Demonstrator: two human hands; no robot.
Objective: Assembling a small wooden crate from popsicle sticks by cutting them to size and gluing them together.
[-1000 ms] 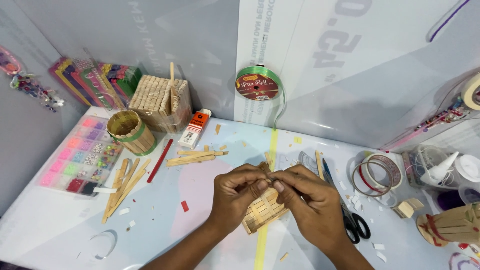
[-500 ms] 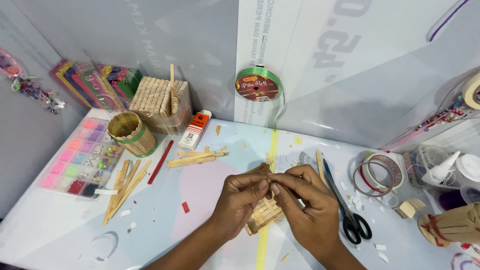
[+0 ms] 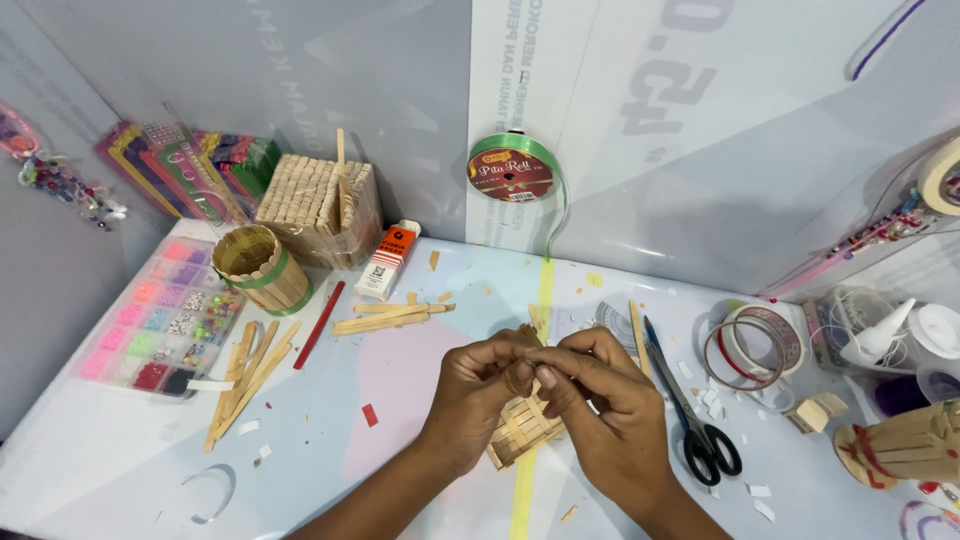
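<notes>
My left hand (image 3: 478,393) and my right hand (image 3: 600,400) meet at the fingertips over a small craft piece made of glued wooden sticks (image 3: 522,430) that lies on the white table (image 3: 120,450). Both hands pinch the top of that stick piece, and their fingers hide most of it. Only its lower slatted part shows between my wrists.
Black-handled scissors (image 3: 690,410) lie right of my hands. Loose wooden sticks (image 3: 245,375) and a red stick (image 3: 319,323) lie left. A round stick cup (image 3: 262,267), a stick box (image 3: 318,208), a glue tube (image 3: 388,260), a bead tray (image 3: 160,315), green ribbon spool (image 3: 512,168) and tape rolls (image 3: 752,345) stand around.
My hands stay joined on the stick piece; the fingers have shifted slightly and the piece has tilted a little. Nothing else on the table moved.
</notes>
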